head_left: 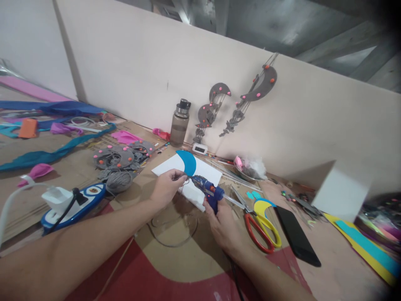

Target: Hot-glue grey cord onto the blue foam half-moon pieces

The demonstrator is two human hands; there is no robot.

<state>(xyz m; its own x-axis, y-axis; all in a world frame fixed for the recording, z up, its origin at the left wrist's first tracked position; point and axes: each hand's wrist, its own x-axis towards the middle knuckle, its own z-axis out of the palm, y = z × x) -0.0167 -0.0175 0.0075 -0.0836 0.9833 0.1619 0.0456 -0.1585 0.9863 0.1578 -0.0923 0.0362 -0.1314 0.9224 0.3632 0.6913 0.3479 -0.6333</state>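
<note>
A cluttered craft surface of brown cardboard with a red patch runs along a pale partition wall, where grey crescent mobiles with pink dots hang. The right hand has its grip closed around a blue glue gun, nozzle toward the left hand, whose fingertips pinch what seems a thin wire at the edge of a blue crescent lying on white card. Red-and-yellow scissors and a black phone lie just right; a bottle stands by the wall.
</note>
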